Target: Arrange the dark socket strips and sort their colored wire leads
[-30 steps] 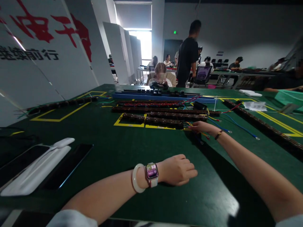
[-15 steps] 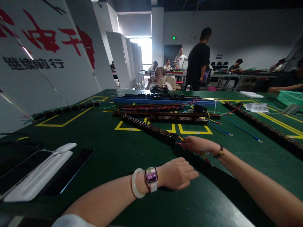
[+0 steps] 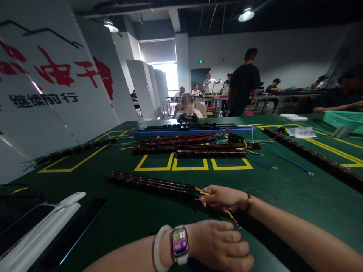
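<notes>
Dim grey walls, a bright window and people working at far benches lie beyond the hands, seen from the worn head camera, with a green table (image 3: pixel 312 200) spread beneath them. From where I stand, the right hand (image 3: pixel 222 196) has its fingers pinched on the coloured wire leads (image 3: pixel 202 191) at one end of a dark ribbed strip (image 3: pixel 147 182). That strip lies out to the left of the right hand, slanting away across the tabletop, and some ring-ended wires poke out below the palm. Nearer the wearer is the left hand (image 3: pixel 219 243), apart from the other, back upward and fingers loosely bent; its palm is hidden, so I can't tell whether it holds anything. A watch (image 3: pixel 180 241) and a pale bangle (image 3: pixel 157 247) circle that wrist. Well off to the left of both hands sit a white device (image 3: pixel 48 234) and a dark slab (image 3: pixel 82 226). Past the right hand are yellow tape outlines (image 3: pixel 153 169), then more strips (image 3: pixel 210 153) and a long blue piece (image 3: pixel 176 133). Farther right of it stands a green basket (image 3: pixel 343 120).
</notes>
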The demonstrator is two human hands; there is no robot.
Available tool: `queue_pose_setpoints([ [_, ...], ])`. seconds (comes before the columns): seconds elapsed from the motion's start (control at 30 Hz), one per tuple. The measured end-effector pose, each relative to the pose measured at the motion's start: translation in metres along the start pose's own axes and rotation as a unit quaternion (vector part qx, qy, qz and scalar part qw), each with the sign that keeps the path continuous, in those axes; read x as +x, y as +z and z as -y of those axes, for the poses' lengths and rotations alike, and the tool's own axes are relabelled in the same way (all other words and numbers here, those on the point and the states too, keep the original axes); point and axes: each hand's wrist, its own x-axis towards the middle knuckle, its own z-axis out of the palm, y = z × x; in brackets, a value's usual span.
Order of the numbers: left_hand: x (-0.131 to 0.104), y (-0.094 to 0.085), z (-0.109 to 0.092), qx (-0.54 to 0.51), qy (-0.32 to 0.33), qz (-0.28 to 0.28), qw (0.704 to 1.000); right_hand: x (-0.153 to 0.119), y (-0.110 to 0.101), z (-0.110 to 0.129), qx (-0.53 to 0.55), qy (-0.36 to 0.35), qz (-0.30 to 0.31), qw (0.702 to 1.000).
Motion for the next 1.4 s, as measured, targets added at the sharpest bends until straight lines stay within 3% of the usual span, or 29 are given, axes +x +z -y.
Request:
queue_pose_setpoints([
  [0.1, 0.0, -0.003, 0.003, -0.079, -0.085, -0.004, 0.993, 0.016, -0.002, -0.008, 0.097, -0.008, -0.065, 0.993],
  [0.2, 0.0, -0.005, 0.005, -0.225, -0.247, -0.053, 0.941, 0.02, -0.006, -0.013, 0.173, 0.004, -0.041, 0.984],
  [0.23, 0.0, -0.005, 0.006, -0.29, -0.302, -0.064, 0.906, 0.019, -0.008, -0.015, 0.189, 0.007, -0.027, 0.982],
  [0.3, 0.001, -0.002, 0.007, -0.439, -0.387, -0.068, 0.808, 0.015, -0.013, -0.02, 0.208, 0.004, -0.017, 0.978],
  [0.4, 0.003, 0.005, 0.01, -0.633, -0.44, -0.091, 0.631, 0.009, -0.018, -0.028, 0.194, 0.002, -0.035, 0.98],
  [0.43, 0.003, 0.007, 0.012, -0.671, -0.444, -0.107, 0.584, 0.008, -0.018, -0.029, 0.177, 0.002, -0.046, 0.983],
  [0.53, 0.001, 0.009, 0.017, -0.758, -0.436, -0.129, 0.468, 0.006, -0.016, -0.029, 0.112, -0.012, -0.089, 0.99],
  [0.63, -0.004, 0.009, 0.026, -0.822, -0.428, -0.1, 0.361, 0.006, -0.011, -0.027, 0.035, -0.036, -0.142, 0.989],
  [0.73, -0.009, 0.01, 0.034, -0.837, -0.457, -0.096, 0.285, 0.006, -0.008, -0.024, -0.08, -0.065, -0.2, 0.974],
  [0.8, -0.012, 0.013, 0.037, -0.831, -0.479, -0.105, 0.26, 0.006, -0.006, -0.022, -0.173, -0.076, -0.242, 0.952],
  [0.93, -0.016, 0.016, 0.037, -0.825, -0.489, -0.109, 0.261, 0.005, 0.0, -0.018, -0.307, -0.068, -0.299, 0.901],
  [1.07, -0.016, 0.015, 0.035, -0.84, -0.461, -0.13, 0.254, 0.002, 0.005, -0.014, -0.367, -0.087, -0.311, 0.872],
  [1.23, -0.004, 0.011, 0.03, -0.813, -0.479, -0.243, 0.226, -0.001, 0.007, -0.008, -0.446, -0.071, -0.321, 0.833],
  [1.4, 0.006, 0.008, 0.029, -0.769, -0.493, -0.383, 0.134, -0.001, 0.012, 0.001, -0.609, -0.058, -0.317, 0.725],
])
